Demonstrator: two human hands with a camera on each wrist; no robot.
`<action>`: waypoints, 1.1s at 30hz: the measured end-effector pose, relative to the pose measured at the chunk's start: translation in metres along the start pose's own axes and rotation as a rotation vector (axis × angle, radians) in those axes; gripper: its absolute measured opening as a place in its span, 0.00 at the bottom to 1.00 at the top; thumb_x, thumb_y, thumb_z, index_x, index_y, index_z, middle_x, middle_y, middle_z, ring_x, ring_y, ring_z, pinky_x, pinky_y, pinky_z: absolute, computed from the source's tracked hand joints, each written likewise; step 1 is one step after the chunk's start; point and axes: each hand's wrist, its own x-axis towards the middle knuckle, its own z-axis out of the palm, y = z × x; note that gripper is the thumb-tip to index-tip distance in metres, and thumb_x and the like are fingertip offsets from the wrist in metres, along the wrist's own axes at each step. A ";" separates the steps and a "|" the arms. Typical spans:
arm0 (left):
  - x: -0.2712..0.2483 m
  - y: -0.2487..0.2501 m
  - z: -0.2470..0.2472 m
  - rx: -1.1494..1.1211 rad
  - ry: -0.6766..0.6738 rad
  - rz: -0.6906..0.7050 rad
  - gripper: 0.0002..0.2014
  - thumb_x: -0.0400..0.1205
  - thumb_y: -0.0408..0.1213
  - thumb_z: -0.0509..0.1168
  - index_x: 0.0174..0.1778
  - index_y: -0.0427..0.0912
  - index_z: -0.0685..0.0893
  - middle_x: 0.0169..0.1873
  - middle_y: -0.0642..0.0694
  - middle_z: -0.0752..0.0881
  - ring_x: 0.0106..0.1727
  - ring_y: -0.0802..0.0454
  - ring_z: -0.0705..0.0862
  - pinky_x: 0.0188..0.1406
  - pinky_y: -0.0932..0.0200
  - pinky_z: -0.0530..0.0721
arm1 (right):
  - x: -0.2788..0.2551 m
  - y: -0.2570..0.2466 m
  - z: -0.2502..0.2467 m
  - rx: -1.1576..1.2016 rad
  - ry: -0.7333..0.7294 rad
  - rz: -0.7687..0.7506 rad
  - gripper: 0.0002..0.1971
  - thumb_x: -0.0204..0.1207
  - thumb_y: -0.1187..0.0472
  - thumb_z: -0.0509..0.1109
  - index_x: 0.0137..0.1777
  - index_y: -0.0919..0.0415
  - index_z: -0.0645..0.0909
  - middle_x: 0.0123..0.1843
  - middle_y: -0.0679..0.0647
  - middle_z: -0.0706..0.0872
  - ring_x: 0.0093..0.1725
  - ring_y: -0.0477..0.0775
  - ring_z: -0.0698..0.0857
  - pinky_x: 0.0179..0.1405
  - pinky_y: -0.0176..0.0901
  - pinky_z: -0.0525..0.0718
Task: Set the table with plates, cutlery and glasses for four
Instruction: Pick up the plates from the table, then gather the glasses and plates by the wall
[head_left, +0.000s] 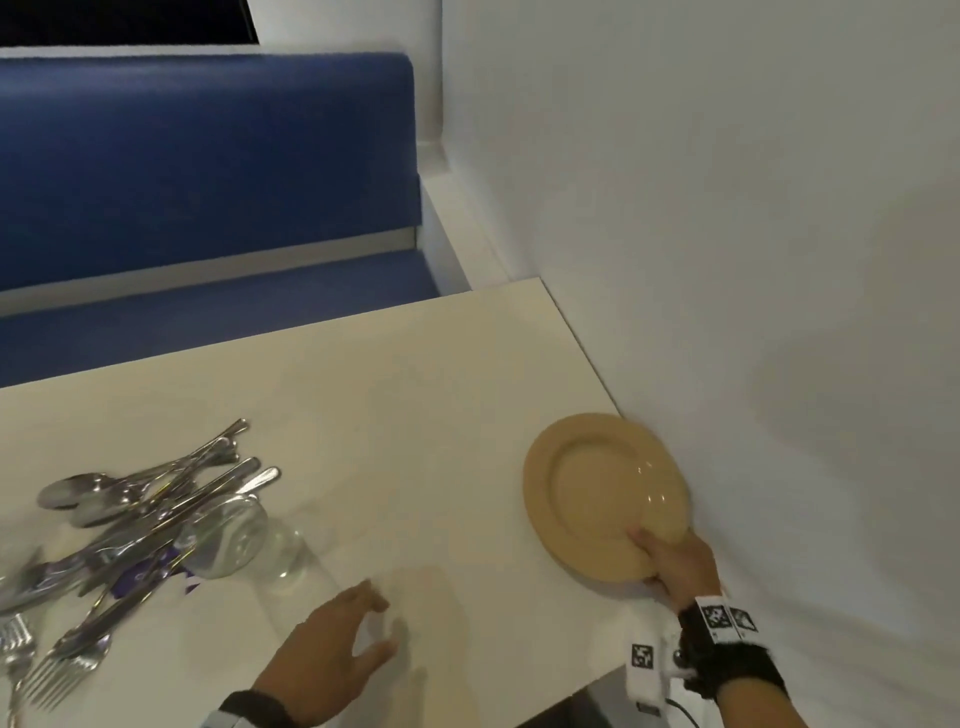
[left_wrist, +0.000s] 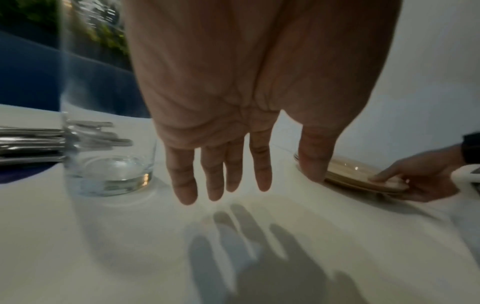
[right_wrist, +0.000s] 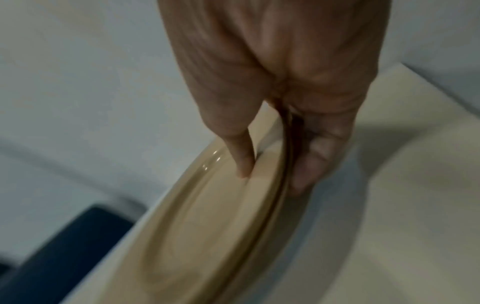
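Note:
A tan plate (head_left: 602, 493) lies at the right side of the white table (head_left: 389, 405), close against the wall. My right hand (head_left: 647, 561) grips its near rim, thumb on top and fingers underneath; the right wrist view shows the same pinch on the plate (right_wrist: 207, 226), which is tilted there. Whether a second plate lies under it I cannot tell. My left hand (head_left: 382, 626) hovers open over bare tabletop, holding nothing, its fingers (left_wrist: 221, 185) straight. A clear glass (head_left: 244, 540) stands left of it. Beyond the glass lies a pile of spoons, knives and forks (head_left: 145, 499).
A white wall (head_left: 727, 260) runs along the table's right edge. A blue bench (head_left: 208, 182) sits beyond the far edge. Something purple (head_left: 156, 577) lies under the cutlery. Bare tabletop stretches between the glass and the plate.

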 end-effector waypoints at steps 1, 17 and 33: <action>0.005 0.002 0.006 0.051 -0.024 -0.012 0.29 0.69 0.73 0.55 0.64 0.68 0.74 0.81 0.57 0.70 0.81 0.58 0.71 0.78 0.57 0.71 | 0.003 0.002 -0.003 -0.172 0.050 -0.019 0.32 0.71 0.49 0.80 0.69 0.66 0.76 0.60 0.65 0.85 0.53 0.66 0.86 0.42 0.52 0.87; 0.012 0.004 0.026 0.275 -0.079 -0.058 0.35 0.86 0.49 0.63 0.87 0.54 0.54 0.88 0.52 0.37 0.89 0.49 0.40 0.84 0.38 0.63 | -0.015 -0.004 0.044 -1.074 -0.063 -0.870 0.21 0.77 0.54 0.62 0.62 0.65 0.87 0.60 0.68 0.87 0.61 0.72 0.84 0.63 0.66 0.81; -0.128 -0.134 -0.029 -0.100 0.144 -0.161 0.23 0.83 0.63 0.60 0.71 0.59 0.77 0.65 0.58 0.82 0.67 0.56 0.77 0.72 0.54 0.75 | -0.246 -0.080 0.276 -0.533 -0.657 -0.903 0.43 0.62 0.47 0.86 0.76 0.41 0.67 0.64 0.41 0.75 0.61 0.44 0.79 0.60 0.46 0.80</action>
